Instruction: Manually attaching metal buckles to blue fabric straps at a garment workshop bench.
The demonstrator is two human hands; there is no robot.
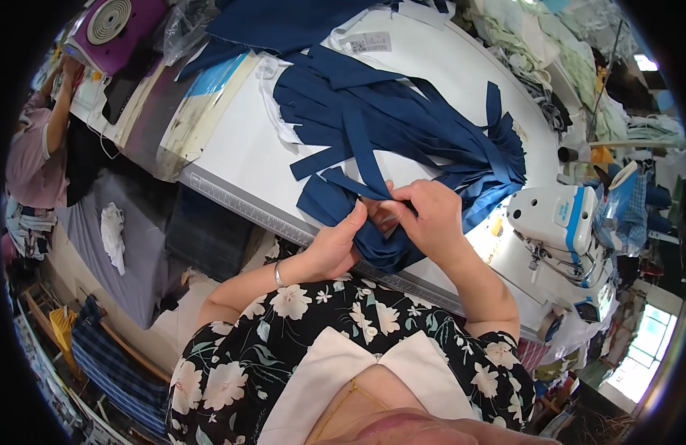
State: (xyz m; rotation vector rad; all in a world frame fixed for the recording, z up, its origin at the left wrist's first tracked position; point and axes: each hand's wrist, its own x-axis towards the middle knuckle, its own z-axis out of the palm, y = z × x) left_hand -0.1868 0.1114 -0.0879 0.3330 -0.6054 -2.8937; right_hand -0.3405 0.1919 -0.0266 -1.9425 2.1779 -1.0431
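A big pile of navy blue fabric strips (402, 119) lies across the white table. At its near end, my left hand (337, 246) is closed around a looped bundle of strips (387, 251), thumb up along its side. Some of its fingers are hidden behind the cloth. Beside it, my right hand (430, 215) pinches a single navy fabric strip (364, 148) between thumb and fingertips, just above the loop. That strip runs back up onto the pile. Loose strip ends stick out to the left of my hands.
A white sewing machine (554, 217) stands right of the pile. A ruler (246, 208) runs along the table's near edge. Larger navy cloth (284, 26) lies at the back, with a purple fan-like device (109, 26) at far left. Another person's arm (60, 111) shows there.
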